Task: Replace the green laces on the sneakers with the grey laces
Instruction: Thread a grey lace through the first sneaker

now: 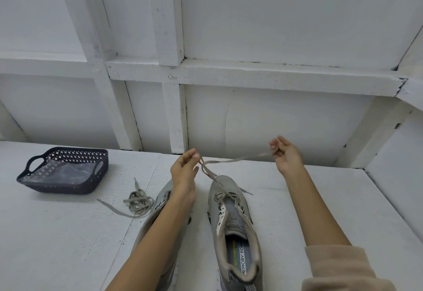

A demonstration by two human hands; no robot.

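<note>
Two sneakers, right sneaker (pixel 231 210) near centre, left sneaker (pixel 163 195) mostly under a forearm, one threaded lace (pixel 229 160) (colour unclear) on the right one, left hand (pixel 183 171) and right hand (pixel 285 153) apart, pinching its ends, one loose lace (pixel 138 202), one basket (pixel 75 153) far left.

1. The light is bright, even and cool, so the white table (pixel 68 233) and the wall (pixel 286 16) look nearly flat.
2. Shadows are weak and soft-edged; a pale one lies close under the basket (pixel 34 177).
3. The lace (pixel 242 159) is smeared by motion blur near the right hand (pixel 286 154), which is also unsharp.
4. The wide lens bends the wall beams (pixel 251 73) toward the edges, and the sleeve (pixel 343 272) in the lower corner is soft.
</note>
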